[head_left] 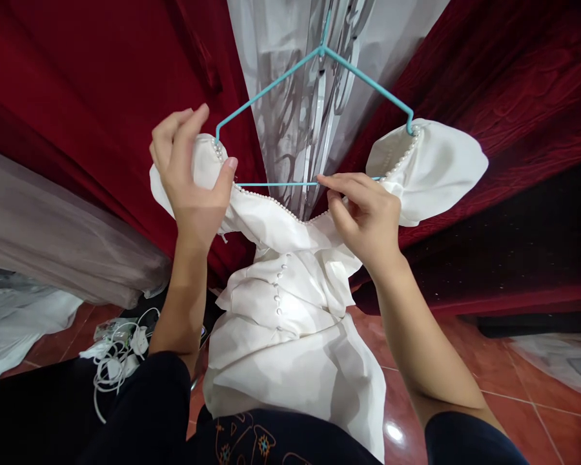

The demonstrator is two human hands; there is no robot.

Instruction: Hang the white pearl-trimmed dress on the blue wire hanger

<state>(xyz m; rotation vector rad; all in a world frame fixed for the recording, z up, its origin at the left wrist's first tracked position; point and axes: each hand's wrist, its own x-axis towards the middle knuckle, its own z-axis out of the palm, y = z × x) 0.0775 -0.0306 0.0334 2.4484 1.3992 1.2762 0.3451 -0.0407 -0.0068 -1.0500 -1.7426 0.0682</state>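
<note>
A white dress [290, 284] with pearl trim along its neckline and a row of small buttons hangs from a light blue clothes hanger [368, 79]. One puffed sleeve [440, 171] spreads out on the right. My left hand [191, 168] is at the other sleeve, its fingers and thumb apart, partly covering it. My right hand [363, 213] is closed at the hanger's bottom bar, with the index fingertip on the bar and the other fingers curled over the neckline. Whether those fingers also pinch the fabric is hidden. The skirt falls towards my body.
Red curtains [126, 84] hang on both sides of a white ornate metal frame [314, 129]. A tangle of white cables [116, 368] lies on a black surface at lower left. Sheer white fabric [24, 323] reaches the red tiled floor [513, 387].
</note>
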